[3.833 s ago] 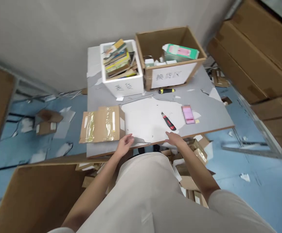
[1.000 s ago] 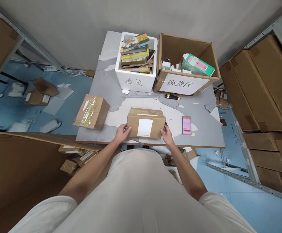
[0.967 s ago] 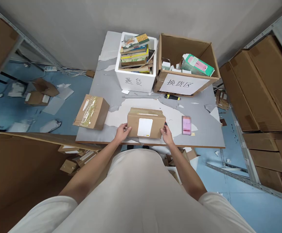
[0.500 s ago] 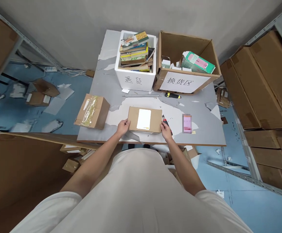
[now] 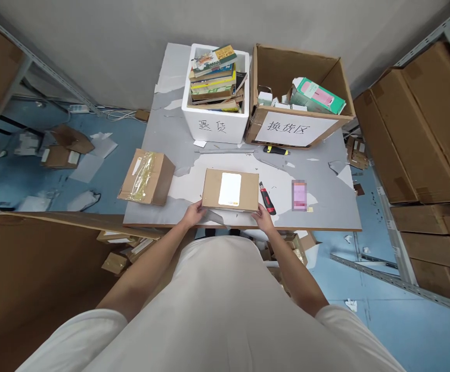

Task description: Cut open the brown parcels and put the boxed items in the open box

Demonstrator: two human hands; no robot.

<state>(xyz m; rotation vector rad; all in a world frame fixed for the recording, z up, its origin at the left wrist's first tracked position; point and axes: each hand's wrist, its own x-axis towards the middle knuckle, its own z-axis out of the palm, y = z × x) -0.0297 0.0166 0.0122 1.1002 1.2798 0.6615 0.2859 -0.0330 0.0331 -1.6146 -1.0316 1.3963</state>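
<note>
A brown cardboard box [image 5: 211, 188] with a white label [image 5: 230, 188] on top is at the middle of the table's front side. My left hand [image 5: 194, 213] grips its near left corner. At the near right corner, my right hand [image 5: 264, 219] has hold of the same box. The fingertips of both hands are partly hidden against its sides. Just right of the box lies a red and black utility knife [image 5: 267, 199], touched by neither hand. A second, taped cardboard box [image 5: 147, 177] stands on the table to the left.
At the back of the table [image 5: 326, 206] stand a white foam box [image 5: 215, 126] of books and a large open carton [image 5: 298, 129] holding small boxes. A yellow and black utility knife [image 5: 276, 150] lies before the carton. A pixelated pink item [image 5: 299, 195] lies right. Stacked cartons [image 5: 422, 129] flank the right.
Both hands have shifted toward the box's near corners, the box staying between them. My right hand has come away from the red knife, which now shows fully.
</note>
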